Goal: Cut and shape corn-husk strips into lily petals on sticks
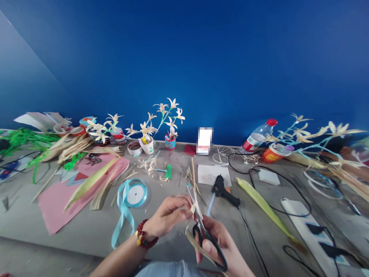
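Nearby, glue gun (221, 187) flanks scissors (201, 224).

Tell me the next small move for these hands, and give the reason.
Probably a small, careful snip with the scissors at the pale piece: the left hand pinches it right beside the blades, and the right hand grips the scissors by their handles.

Soft light leaves faint shadows on the worktop (95, 231), and the blue wall (184, 57) pales at left. Wide-angle stretch and blur smear the right edge; pixelation masks a white panel (204, 138).
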The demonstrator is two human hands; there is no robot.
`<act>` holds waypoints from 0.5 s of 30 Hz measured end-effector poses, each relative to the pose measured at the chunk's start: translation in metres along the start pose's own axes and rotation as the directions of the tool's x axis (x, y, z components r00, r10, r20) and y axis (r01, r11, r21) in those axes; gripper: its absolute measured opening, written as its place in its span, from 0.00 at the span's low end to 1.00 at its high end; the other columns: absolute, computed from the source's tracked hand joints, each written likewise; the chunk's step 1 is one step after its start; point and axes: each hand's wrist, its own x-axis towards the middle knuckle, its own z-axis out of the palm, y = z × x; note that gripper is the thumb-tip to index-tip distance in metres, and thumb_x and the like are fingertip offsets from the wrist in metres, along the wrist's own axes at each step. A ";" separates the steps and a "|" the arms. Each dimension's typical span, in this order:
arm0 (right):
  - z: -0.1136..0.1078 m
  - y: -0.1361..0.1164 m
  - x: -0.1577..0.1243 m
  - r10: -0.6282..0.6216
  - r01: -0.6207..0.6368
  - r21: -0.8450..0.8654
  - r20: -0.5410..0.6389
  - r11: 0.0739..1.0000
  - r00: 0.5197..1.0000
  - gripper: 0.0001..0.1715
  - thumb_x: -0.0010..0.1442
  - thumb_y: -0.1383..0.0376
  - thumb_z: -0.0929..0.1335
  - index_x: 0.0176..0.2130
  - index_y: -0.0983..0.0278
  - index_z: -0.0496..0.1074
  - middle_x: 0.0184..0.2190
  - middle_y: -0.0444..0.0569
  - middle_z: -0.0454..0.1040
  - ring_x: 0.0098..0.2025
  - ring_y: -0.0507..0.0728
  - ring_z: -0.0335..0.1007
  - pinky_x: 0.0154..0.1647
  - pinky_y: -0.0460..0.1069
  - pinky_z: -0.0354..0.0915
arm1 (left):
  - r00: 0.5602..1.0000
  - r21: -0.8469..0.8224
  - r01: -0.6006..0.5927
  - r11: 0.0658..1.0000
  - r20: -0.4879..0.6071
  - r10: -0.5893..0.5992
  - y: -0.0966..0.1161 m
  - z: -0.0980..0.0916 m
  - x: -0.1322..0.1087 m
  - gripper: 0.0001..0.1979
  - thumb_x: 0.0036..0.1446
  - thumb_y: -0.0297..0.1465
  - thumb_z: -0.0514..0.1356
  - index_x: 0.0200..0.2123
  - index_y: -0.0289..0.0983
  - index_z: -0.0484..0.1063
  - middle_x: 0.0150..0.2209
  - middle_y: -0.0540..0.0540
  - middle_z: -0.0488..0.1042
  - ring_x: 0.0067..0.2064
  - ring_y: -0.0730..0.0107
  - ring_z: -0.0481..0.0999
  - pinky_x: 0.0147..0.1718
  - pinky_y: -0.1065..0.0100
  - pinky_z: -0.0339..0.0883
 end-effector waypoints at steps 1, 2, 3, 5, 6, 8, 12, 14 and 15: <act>0.000 0.001 0.000 -0.007 0.007 -0.004 0.004 1.000 1.000 0.38 0.49 0.36 0.71 0.38 0.67 0.71 0.23 0.43 0.68 0.19 0.49 0.62 0.22 0.45 0.54 | 1.000 0.002 -0.003 1.000 0.001 0.003 0.000 0.000 0.000 0.18 0.64 0.38 0.57 0.25 0.33 0.71 0.29 0.42 0.74 0.35 0.65 0.72 0.39 0.65 0.66; 0.000 0.002 0.001 -0.013 0.013 -0.004 0.005 1.000 1.000 0.37 0.49 0.36 0.71 0.37 0.66 0.70 0.22 0.43 0.68 0.19 0.49 0.61 0.22 0.44 0.54 | 1.000 0.005 -0.007 1.000 0.000 0.007 0.000 0.000 0.000 0.17 0.64 0.38 0.57 0.26 0.33 0.71 0.29 0.42 0.74 0.35 0.66 0.72 0.39 0.65 0.66; 0.001 0.002 0.002 -0.018 0.018 -0.002 0.008 1.000 1.000 0.36 0.49 0.37 0.71 0.37 0.66 0.69 0.21 0.42 0.68 0.18 0.49 0.61 0.21 0.44 0.53 | 1.000 0.007 -0.010 1.000 -0.002 0.010 -0.001 0.000 0.000 0.17 0.65 0.38 0.57 0.26 0.33 0.71 0.30 0.42 0.74 0.35 0.66 0.71 0.39 0.65 0.66; 0.002 0.002 0.003 -0.027 0.027 -0.004 0.004 1.000 1.000 0.35 0.49 0.37 0.72 0.34 0.65 0.68 0.21 0.42 0.67 0.18 0.49 0.61 0.21 0.44 0.53 | 1.000 0.013 -0.017 1.000 -0.006 0.017 -0.002 0.000 0.000 0.17 0.65 0.38 0.56 0.26 0.34 0.70 0.30 0.42 0.74 0.36 0.66 0.72 0.39 0.65 0.66; 0.002 0.001 0.003 -0.027 0.027 -0.008 -0.002 1.000 1.000 0.34 0.48 0.37 0.72 0.33 0.65 0.68 0.21 0.42 0.67 0.18 0.49 0.61 0.20 0.44 0.53 | 1.000 0.019 -0.022 1.000 -0.009 0.022 -0.002 0.000 0.000 0.17 0.65 0.38 0.56 0.26 0.34 0.70 0.30 0.42 0.74 0.36 0.65 0.72 0.39 0.65 0.66; 0.003 0.000 0.004 -0.024 0.023 -0.015 -0.016 1.000 1.000 0.34 0.48 0.37 0.72 0.32 0.64 0.67 0.21 0.41 0.66 0.18 0.49 0.61 0.20 0.44 0.53 | 0.999 0.046 -0.037 0.998 -0.010 0.037 -0.002 0.000 0.000 0.17 0.65 0.38 0.56 0.26 0.34 0.69 0.30 0.42 0.75 0.37 0.64 0.73 0.39 0.65 0.67; 0.004 -0.002 0.004 -0.006 0.006 -0.011 -0.033 1.000 0.999 0.34 0.48 0.37 0.72 0.31 0.64 0.66 0.22 0.41 0.64 0.18 0.48 0.60 0.19 0.43 0.56 | 0.997 0.105 -0.077 0.991 -0.008 0.078 0.000 0.001 0.001 0.17 0.66 0.36 0.55 0.26 0.34 0.69 0.31 0.41 0.76 0.36 0.65 0.73 0.38 0.66 0.66; 0.004 -0.002 0.004 -0.004 0.003 -0.020 -0.046 1.000 0.999 0.34 0.48 0.38 0.73 0.30 0.64 0.65 0.22 0.41 0.64 0.18 0.48 0.61 0.19 0.43 0.57 | 0.995 0.114 -0.094 0.989 -0.014 0.096 0.001 0.001 0.002 0.16 0.66 0.35 0.55 0.26 0.34 0.68 0.30 0.41 0.75 0.36 0.65 0.73 0.38 0.66 0.66; 0.004 -0.002 0.004 -0.003 0.001 -0.025 -0.055 1.000 0.998 0.34 0.48 0.38 0.73 0.30 0.63 0.64 0.22 0.41 0.64 0.18 0.48 0.61 0.20 0.43 0.58 | 0.995 0.117 -0.099 0.988 -0.018 0.102 0.001 0.002 0.002 0.16 0.66 0.35 0.55 0.26 0.34 0.68 0.30 0.41 0.75 0.36 0.66 0.73 0.38 0.66 0.66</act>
